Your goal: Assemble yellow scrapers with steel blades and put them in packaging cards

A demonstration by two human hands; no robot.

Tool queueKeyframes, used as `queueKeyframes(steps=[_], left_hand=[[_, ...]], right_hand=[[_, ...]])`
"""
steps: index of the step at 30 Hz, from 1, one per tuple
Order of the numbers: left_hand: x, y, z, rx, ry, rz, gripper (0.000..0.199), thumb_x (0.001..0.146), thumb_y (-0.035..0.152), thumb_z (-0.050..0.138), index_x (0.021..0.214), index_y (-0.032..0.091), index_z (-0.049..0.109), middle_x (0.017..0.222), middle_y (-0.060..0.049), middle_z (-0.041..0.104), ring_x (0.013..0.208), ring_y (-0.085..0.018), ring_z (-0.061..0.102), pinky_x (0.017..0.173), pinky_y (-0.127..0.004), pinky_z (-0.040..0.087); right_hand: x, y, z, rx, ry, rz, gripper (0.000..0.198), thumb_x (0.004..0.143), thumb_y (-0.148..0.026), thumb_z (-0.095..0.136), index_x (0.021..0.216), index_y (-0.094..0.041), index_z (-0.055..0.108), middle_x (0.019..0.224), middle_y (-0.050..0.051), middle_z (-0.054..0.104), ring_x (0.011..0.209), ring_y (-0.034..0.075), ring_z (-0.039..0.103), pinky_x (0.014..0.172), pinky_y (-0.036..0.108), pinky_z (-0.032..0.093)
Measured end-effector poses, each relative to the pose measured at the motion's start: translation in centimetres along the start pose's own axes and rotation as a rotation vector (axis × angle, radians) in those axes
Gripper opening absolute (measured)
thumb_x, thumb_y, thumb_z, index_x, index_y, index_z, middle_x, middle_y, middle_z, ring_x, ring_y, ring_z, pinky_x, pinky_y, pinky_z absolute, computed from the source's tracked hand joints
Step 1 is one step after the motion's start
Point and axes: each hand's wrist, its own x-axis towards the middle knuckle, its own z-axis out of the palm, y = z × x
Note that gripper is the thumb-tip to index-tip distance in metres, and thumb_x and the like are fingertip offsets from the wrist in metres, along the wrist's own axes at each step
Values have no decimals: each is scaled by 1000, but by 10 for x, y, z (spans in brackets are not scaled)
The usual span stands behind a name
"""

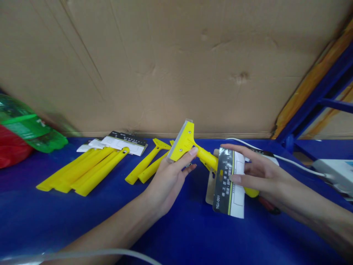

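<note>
My left hand (172, 176) is closed on a yellow scraper (202, 154) near its wide head, with the metal blade edge facing up and left. My right hand (260, 173) pinches a folded black-and-white header card (230, 184) printed with "TGJ-001". This card hangs tilted in front of the scraper's handle, whose rounded end shows at its lower right. Whether the handle runs between the card's two flaps I cannot tell. Just left of my left hand, more yellow scraper parts with heads (147, 160) lie on the blue table (187, 235).
Several yellow handles (93, 171) with header cards (124, 143) lie at the left. Behind them are a green bottle (33, 129) and something red (13, 147). A white cable (298, 165) reaches a power strip (336, 175) at right. Cardboard (165, 66) stands behind the table.
</note>
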Motion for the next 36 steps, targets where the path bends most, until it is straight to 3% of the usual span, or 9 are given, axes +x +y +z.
queueKeyframes(steps=[5, 8, 10, 13, 18, 21, 26, 31, 36], left_hand=[[0, 3, -1, 160, -116, -101, 22, 84, 27, 86, 102, 16, 79, 114, -10, 77, 109, -23, 68, 92, -33, 53], [-1, 3, -2, 192, -211, -151, 32, 87, 36, 83, 109, 15, 77, 119, -12, 77, 113, -25, 67, 95, -34, 52], [-1, 2, -4, 135, -232, -181, 43, 88, 46, 81, 119, 16, 73, 123, -13, 75, 116, -26, 67, 95, -36, 53], [-2, -1, -5, 56, -303, -231, 72, 84, 56, 82, 144, 26, 54, 127, -12, 74, 113, -28, 70, 94, -41, 56], [-10, -15, -2, 257, -325, -295, 105, 74, 27, 95, 158, 25, 32, 116, -12, 76, 105, -26, 74, 96, -43, 57], [-13, -21, -1, 315, -328, -263, 107, 73, 19, 94, 158, 23, 29, 101, -7, 78, 96, -22, 76, 92, -38, 59], [-12, -21, 0, 357, -389, -240, 99, 74, 17, 92, 153, 25, 34, 103, -5, 77, 102, -21, 76, 92, -34, 60], [-11, -20, -1, 415, -403, -312, 97, 70, 16, 94, 150, 21, 39, 93, -3, 77, 89, -19, 78, 84, -31, 61], [-11, -11, -5, 487, -486, -313, 87, 74, 18, 92, 147, 26, 48, 88, 0, 77, 82, -15, 77, 80, -27, 59]], right_hand=[[4, -1, 7, 139, -23, 14, 78, 69, -24, 94, 139, -32, 60, 110, 3, 82, 99, 26, 80, 85, 37, 66], [4, -5, 11, 187, -9, 70, 57, 65, -23, 96, 116, -25, 72, 99, 2, 82, 86, 22, 79, 78, 31, 63], [4, -8, 12, 236, 47, 86, 43, 63, -23, 97, 99, -22, 73, 91, 1, 82, 78, 19, 77, 72, 27, 61], [5, -9, 13, 370, 180, 32, 46, 59, -21, 99, 95, -23, 71, 93, 1, 82, 80, 20, 77, 75, 28, 61], [8, -3, 14, 473, 259, -55, 45, 63, -24, 99, 98, -24, 71, 103, 2, 83, 95, 25, 79, 93, 41, 62], [7, -1, 16, 492, 246, -67, 41, 64, -24, 98, 96, -24, 73, 105, 3, 83, 101, 26, 78, 99, 42, 60], [7, 0, 18, 490, 216, -97, 32, 69, -23, 96, 95, -22, 77, 102, 3, 84, 100, 24, 78, 104, 40, 59], [12, 3, 16, 486, 269, -79, 32, 70, -22, 95, 96, -23, 75, 106, 3, 83, 102, 26, 78, 102, 42, 60], [16, 2, 9, 459, 349, -96, 44, 71, -23, 93, 110, -29, 74, 116, 3, 81, 115, 29, 74, 104, 45, 60]])
